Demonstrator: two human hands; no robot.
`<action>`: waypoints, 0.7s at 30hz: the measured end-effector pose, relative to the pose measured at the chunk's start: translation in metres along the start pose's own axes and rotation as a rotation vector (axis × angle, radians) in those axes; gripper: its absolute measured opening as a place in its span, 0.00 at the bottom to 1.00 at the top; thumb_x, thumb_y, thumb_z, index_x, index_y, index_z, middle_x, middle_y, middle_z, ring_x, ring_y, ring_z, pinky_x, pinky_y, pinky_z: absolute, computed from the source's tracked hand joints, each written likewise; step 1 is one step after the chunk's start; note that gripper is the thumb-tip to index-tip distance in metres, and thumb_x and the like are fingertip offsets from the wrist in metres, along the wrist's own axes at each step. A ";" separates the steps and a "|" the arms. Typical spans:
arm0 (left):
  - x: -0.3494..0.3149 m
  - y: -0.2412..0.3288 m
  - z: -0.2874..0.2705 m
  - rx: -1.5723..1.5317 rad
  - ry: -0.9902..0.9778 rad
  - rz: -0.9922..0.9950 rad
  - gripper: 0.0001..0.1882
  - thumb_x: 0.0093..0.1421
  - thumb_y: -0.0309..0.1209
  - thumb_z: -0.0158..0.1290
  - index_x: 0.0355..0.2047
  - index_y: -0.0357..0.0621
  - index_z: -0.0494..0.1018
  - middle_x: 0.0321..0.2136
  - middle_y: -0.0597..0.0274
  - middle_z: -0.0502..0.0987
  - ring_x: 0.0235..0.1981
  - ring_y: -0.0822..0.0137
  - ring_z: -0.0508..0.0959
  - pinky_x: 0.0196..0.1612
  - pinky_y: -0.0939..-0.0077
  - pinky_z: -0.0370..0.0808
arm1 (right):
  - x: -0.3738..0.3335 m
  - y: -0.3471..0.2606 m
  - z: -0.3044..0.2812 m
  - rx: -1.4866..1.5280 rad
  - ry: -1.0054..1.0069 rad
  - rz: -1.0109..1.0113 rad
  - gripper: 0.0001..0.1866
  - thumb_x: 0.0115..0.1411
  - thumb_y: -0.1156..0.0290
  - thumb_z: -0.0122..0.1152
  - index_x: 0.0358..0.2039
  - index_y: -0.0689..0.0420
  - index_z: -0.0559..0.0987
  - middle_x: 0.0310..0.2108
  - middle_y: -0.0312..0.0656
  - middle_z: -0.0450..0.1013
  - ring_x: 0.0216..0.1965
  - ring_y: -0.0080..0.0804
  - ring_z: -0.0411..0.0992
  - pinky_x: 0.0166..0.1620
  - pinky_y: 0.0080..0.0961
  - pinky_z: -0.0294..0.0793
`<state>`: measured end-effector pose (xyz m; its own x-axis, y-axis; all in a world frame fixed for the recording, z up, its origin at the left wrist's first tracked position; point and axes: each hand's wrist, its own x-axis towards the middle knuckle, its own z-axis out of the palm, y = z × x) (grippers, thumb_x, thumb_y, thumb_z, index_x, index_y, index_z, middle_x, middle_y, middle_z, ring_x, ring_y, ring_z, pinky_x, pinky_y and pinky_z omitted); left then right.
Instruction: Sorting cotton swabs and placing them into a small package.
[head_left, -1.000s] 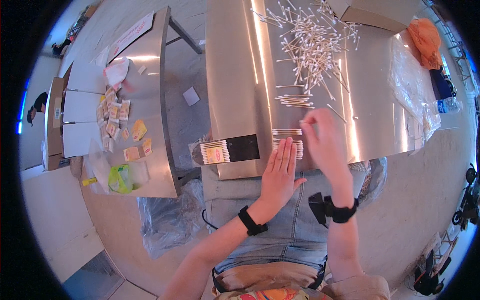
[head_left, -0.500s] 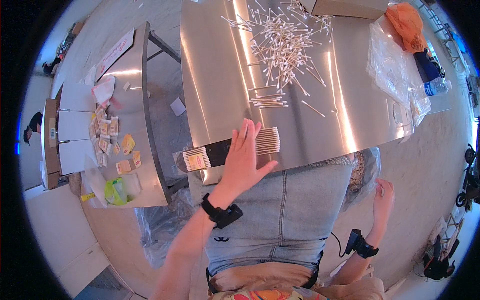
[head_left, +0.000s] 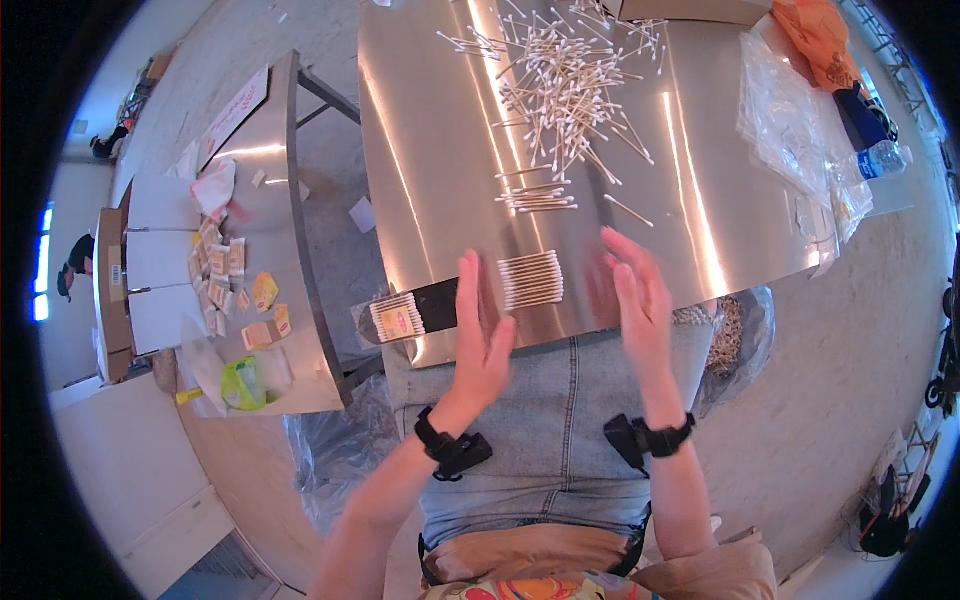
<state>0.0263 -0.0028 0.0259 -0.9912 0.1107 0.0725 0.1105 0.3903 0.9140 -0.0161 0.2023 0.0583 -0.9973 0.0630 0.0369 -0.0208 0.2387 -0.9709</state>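
A neat row of cotton swabs [head_left: 531, 280] lies side by side near the front edge of the metal table. My left hand [head_left: 480, 345] stands upright just left of this row, fingers stretched and nothing held; its thumb is close to the row's lower left corner. On the right, a small gap from the row, my right hand [head_left: 643, 315] is open too, slightly blurred. Left of my left hand, a black strip [head_left: 437, 304] carries a bundle of swabs with a yellow label [head_left: 398, 318]. Farther up, a small group of swabs [head_left: 538, 195] lies below a loose heap [head_left: 565, 90].
At the far edge stands a cardboard box [head_left: 695, 10]. Clear plastic bags [head_left: 785, 115], an orange bag [head_left: 815, 45] and a water bottle [head_left: 880, 160] lie at the right. The left side table [head_left: 290, 330] holds several small packs [head_left: 222, 262]. A bag of swabs [head_left: 735, 335] hangs by my right leg.
My right hand has come in from the far right to beside the swab row. My left hand has drawn off the row to its left side, uncovering it.
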 end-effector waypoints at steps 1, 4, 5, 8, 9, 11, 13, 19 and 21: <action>0.006 -0.003 0.007 -0.290 0.134 -0.046 0.43 0.68 0.36 0.48 0.72 0.35 0.34 0.73 0.46 0.41 0.74 0.53 0.43 0.73 0.57 0.40 | 0.005 0.014 0.014 0.278 0.017 0.044 0.20 0.72 0.64 0.49 0.58 0.62 0.72 0.59 0.45 0.70 0.60 0.33 0.68 0.63 0.31 0.65; 0.026 0.000 0.022 -0.659 0.330 -0.134 0.39 0.71 0.40 0.40 0.72 0.38 0.34 0.73 0.46 0.42 0.74 0.54 0.43 0.74 0.60 0.40 | 0.011 0.040 0.043 0.614 0.063 0.096 0.25 0.74 0.59 0.44 0.63 0.65 0.66 0.63 0.46 0.66 0.64 0.35 0.63 0.67 0.32 0.60; 0.031 0.003 0.024 -0.731 0.400 -0.177 0.37 0.73 0.44 0.37 0.72 0.39 0.36 0.73 0.45 0.43 0.74 0.54 0.43 0.74 0.61 0.39 | 0.011 0.044 0.052 0.677 0.084 0.107 0.27 0.75 0.57 0.42 0.64 0.66 0.64 0.64 0.47 0.64 0.66 0.36 0.60 0.68 0.32 0.57; 0.038 0.006 0.039 -0.795 0.428 -0.143 0.37 0.73 0.44 0.38 0.72 0.39 0.37 0.72 0.44 0.45 0.74 0.54 0.45 0.74 0.61 0.39 | 0.008 0.030 0.077 0.665 0.086 0.087 0.28 0.75 0.55 0.41 0.64 0.66 0.64 0.64 0.48 0.64 0.66 0.38 0.60 0.70 0.35 0.53; 0.041 0.007 0.039 -0.793 0.428 -0.145 0.37 0.73 0.44 0.38 0.72 0.39 0.37 0.72 0.44 0.45 0.74 0.54 0.45 0.74 0.61 0.39 | 0.007 0.028 0.080 0.631 0.072 0.077 0.28 0.75 0.55 0.41 0.63 0.65 0.65 0.64 0.49 0.64 0.67 0.38 0.60 0.70 0.36 0.53; 0.046 0.008 0.038 -0.775 0.443 -0.157 0.37 0.73 0.44 0.37 0.72 0.39 0.38 0.72 0.44 0.46 0.73 0.54 0.46 0.74 0.61 0.40 | 0.008 0.028 0.085 0.677 0.086 0.092 0.28 0.75 0.55 0.41 0.63 0.65 0.65 0.63 0.48 0.65 0.66 0.38 0.60 0.70 0.36 0.53; 0.052 0.005 0.036 -0.771 0.431 -0.173 0.36 0.73 0.44 0.37 0.72 0.38 0.39 0.72 0.44 0.46 0.73 0.54 0.47 0.74 0.61 0.41 | 0.012 0.029 0.085 0.717 0.101 0.104 0.27 0.75 0.56 0.41 0.62 0.65 0.66 0.63 0.48 0.65 0.66 0.39 0.60 0.70 0.35 0.53; 0.054 0.002 0.024 -0.740 0.338 -0.211 0.35 0.73 0.43 0.37 0.72 0.37 0.41 0.71 0.45 0.49 0.72 0.54 0.50 0.73 0.62 0.45 | 0.017 0.028 0.083 0.718 0.063 0.120 0.25 0.75 0.56 0.41 0.60 0.64 0.69 0.61 0.46 0.68 0.65 0.37 0.62 0.69 0.33 0.55; 0.050 0.006 0.023 -0.696 0.317 -0.230 0.34 0.74 0.42 0.36 0.72 0.37 0.41 0.71 0.45 0.50 0.72 0.55 0.51 0.73 0.62 0.46 | 0.016 0.028 0.077 0.744 0.061 0.155 0.25 0.75 0.57 0.40 0.61 0.64 0.68 0.61 0.46 0.68 0.64 0.35 0.63 0.68 0.33 0.56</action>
<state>-0.0208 0.0256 0.0255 -0.9686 -0.2095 -0.1336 -0.0663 -0.3002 0.9516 -0.0376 0.1351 0.0136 -0.9876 0.1010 -0.1205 0.0556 -0.4922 -0.8687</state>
